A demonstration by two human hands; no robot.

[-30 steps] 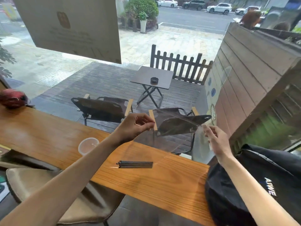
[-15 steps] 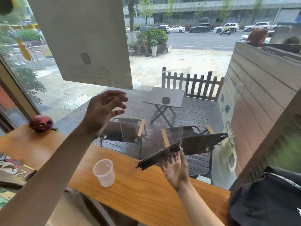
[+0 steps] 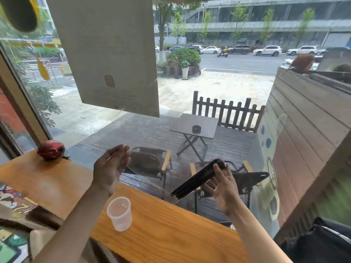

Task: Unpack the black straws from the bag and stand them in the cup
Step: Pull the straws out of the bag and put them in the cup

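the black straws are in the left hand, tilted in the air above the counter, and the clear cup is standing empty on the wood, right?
Not quite: the head view shows the black straws at the right hand, lying against its fingers, while the left hand is open and holds nothing. The rest stands: the bundle is tilted in the air above the counter, and the clear cup stands empty on the wood.

Probably a street-side café, from where I'm watching.
I see a long orange wooden counter (image 3: 171, 224) against a big window, facing a grey folding patio table (image 3: 193, 124) on dark decking.
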